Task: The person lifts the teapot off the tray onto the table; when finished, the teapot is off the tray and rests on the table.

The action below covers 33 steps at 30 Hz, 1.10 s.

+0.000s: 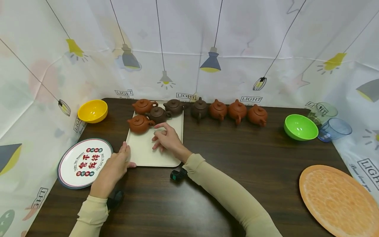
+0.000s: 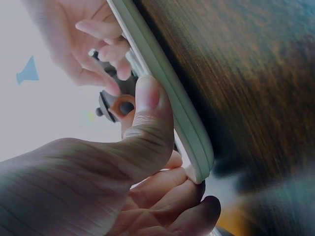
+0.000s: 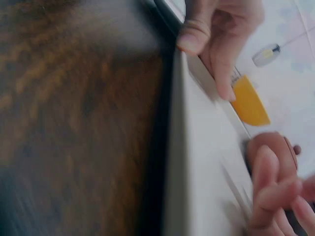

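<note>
A cream tray lies on the table with two reddish-brown teapots, a front one and a back one, at its left. Two dark brown teapots sit beside them, one in the middle and one at the back. My left hand holds the tray's front-left corner, thumb on the front edge and fingers along the left side. Above the tray hovers my right hand, fingers loosely bent and nothing in them. Its index finger is near the front reddish teapot's handle; whether they touch, I cannot tell.
Right of the tray, a dark teapot and three reddish ones stand in a row. A yellow bowl and a printed plate are at left. A green bowl, blue cup, clear cup and round orange mat occupy the right.
</note>
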Each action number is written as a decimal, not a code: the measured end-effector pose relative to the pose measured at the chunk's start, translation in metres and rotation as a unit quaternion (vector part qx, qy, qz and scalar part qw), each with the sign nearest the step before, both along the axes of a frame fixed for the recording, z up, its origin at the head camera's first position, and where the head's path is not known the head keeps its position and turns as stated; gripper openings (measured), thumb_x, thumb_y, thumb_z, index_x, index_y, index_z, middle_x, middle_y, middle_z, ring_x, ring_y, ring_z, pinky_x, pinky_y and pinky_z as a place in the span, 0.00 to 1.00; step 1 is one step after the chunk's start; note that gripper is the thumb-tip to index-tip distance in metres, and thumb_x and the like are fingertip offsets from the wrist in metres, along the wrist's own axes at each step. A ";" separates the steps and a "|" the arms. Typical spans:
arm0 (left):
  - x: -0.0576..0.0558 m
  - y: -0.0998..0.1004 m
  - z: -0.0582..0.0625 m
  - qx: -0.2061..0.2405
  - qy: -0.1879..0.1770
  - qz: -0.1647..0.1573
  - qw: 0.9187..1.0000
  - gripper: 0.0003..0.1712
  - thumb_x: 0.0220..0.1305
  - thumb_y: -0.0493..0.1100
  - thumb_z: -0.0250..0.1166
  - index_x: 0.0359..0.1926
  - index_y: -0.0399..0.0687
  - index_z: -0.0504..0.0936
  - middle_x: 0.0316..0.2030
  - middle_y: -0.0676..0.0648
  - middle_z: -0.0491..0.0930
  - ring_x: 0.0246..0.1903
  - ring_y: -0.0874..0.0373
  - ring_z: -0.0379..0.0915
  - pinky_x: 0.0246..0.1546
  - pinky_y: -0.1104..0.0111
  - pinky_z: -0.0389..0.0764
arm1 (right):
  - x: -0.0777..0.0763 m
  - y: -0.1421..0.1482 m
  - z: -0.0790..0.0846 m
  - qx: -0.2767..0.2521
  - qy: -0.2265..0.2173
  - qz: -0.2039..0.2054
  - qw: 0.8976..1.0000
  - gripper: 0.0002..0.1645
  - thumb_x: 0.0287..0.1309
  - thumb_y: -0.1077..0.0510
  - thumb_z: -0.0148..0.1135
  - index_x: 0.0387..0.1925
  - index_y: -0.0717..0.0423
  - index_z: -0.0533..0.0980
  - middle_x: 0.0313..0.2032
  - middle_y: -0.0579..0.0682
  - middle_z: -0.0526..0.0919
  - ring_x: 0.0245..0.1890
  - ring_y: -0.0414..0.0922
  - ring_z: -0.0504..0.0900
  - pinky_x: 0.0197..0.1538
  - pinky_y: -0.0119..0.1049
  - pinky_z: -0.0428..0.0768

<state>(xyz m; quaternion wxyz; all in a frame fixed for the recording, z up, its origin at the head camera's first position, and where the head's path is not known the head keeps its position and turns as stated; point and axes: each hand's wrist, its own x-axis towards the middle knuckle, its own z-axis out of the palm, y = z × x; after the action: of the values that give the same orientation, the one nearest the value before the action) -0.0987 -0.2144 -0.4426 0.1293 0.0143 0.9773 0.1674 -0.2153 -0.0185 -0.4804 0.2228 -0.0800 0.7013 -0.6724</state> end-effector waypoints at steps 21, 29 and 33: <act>0.003 0.002 0.000 0.008 0.029 -0.009 1.000 0.44 0.70 0.41 0.71 0.76 0.20 0.62 0.76 0.19 0.56 0.60 0.26 0.80 0.59 0.40 0.83 | 0.009 -0.041 0.002 -0.085 -0.122 0.023 0.989 0.24 0.83 0.47 0.54 0.40 0.65 0.81 0.35 0.57 0.90 0.30 0.41 0.93 0.27 0.30 0.86; 0.003 0.001 -0.001 0.003 0.035 -0.005 0.999 0.45 0.70 0.41 0.72 0.76 0.19 0.62 0.76 0.18 0.56 0.57 0.27 0.83 0.56 0.41 0.85 | 0.009 -0.034 0.004 -0.078 -0.094 0.001 0.992 0.23 0.80 0.54 0.57 0.29 0.64 0.80 0.23 0.52 0.87 0.24 0.39 0.88 0.29 0.27 0.85; 0.003 0.001 -0.001 0.003 0.033 -0.005 0.999 0.45 0.69 0.41 0.72 0.76 0.19 0.62 0.76 0.18 0.56 0.58 0.27 0.82 0.57 0.41 0.85 | 0.011 -0.012 0.008 -0.084 -0.078 0.029 0.993 0.22 0.81 0.54 0.55 0.33 0.68 0.80 0.26 0.52 0.87 0.26 0.39 0.89 0.32 0.28 0.86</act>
<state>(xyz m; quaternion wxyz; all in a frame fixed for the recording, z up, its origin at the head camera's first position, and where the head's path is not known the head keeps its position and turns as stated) -0.0955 -0.2137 -0.4431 0.0978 0.0254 0.9805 0.1687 -0.2039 -0.0307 -0.4720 0.2891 -0.0663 0.6200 -0.7264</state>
